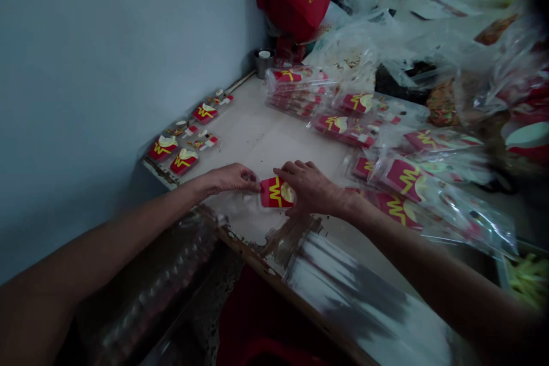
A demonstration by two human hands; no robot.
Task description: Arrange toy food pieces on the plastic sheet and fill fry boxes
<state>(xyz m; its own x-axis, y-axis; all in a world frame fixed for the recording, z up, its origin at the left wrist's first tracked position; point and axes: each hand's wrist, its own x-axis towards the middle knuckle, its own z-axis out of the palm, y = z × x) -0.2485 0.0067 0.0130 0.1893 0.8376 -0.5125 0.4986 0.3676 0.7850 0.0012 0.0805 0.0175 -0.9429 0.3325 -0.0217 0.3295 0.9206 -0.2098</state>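
Note:
A red piece with a yellow zigzag and a pale shape at one end (pixel 277 191) lies at the near part of the table, seemingly inside a clear plastic bag (pixel 253 201). Thumb and fingers of my left hand (pixel 234 176) are pinched at the left edge of this packet. My right hand (pixel 311 186) curves over its right end, fingers on the far side and thumb nearer me, hiding that end. Loose sets of similar red pieces with small parts (pixel 184 160) sit at the table's left corner.
Filled clear packets (pixel 300 88) are piled behind and to the right. A stack of flat clear bags (pixel 347 291) lies along the near edge. At the back are a metal cup (pixel 264 63) and a red bag (pixel 291 0). A container of yellow pieces (pixel 529 277) stands far right.

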